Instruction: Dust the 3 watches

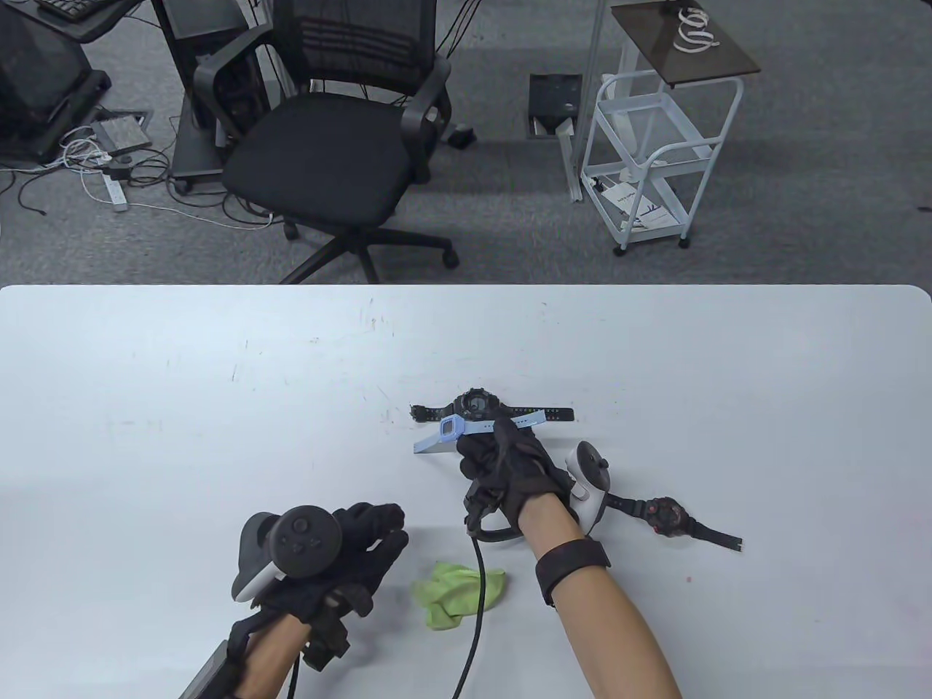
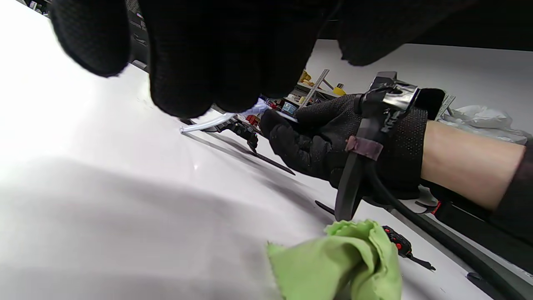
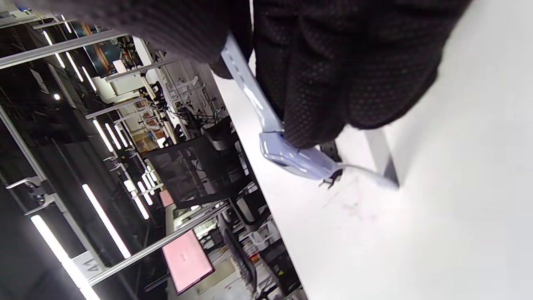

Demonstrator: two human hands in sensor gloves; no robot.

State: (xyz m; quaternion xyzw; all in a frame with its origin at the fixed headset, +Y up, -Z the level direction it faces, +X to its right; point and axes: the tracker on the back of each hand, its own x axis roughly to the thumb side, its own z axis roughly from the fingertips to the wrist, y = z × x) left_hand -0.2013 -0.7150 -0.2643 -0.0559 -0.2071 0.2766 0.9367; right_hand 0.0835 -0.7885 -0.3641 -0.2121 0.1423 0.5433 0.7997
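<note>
- Right hand [image 1: 510, 466]: fingers curled round the strap of the blue watch [image 1: 455, 427], pinching it near the case. The watch is lifted; one strap end touches the table [image 1: 145, 378], the other sticks out past the fingers.
- Right wrist view: blue watch [image 3: 291, 156] hangs from the gloved fingers [image 3: 333, 75], case just above the white surface.
- Black watch [image 1: 477, 405] lies flat, strap stretched out, just behind the blue one near mid-table.
- Third watch, black with red [image 1: 666, 517], lies flat to the right of the right hand, partly behind its tracker [image 1: 590, 484].
- Left hand [image 1: 349, 553]: holds nothing, fingers loosely bent and relaxed, resting low on the table's near left. Tracker [image 1: 291, 542] on its back.
- Green cloth [image 1: 459, 593] lies crumpled on the table between the two forearms, just right of the left hand, untouched. A black cable [image 1: 473, 626] crosses over it.
- Left wrist view: cloth [image 2: 341, 262] in the foreground, right hand [image 2: 333, 141] beyond it with the blue strap at its fingertips.
- Beyond the table: office chair [image 1: 335, 145], white cart [image 1: 655, 160].
</note>
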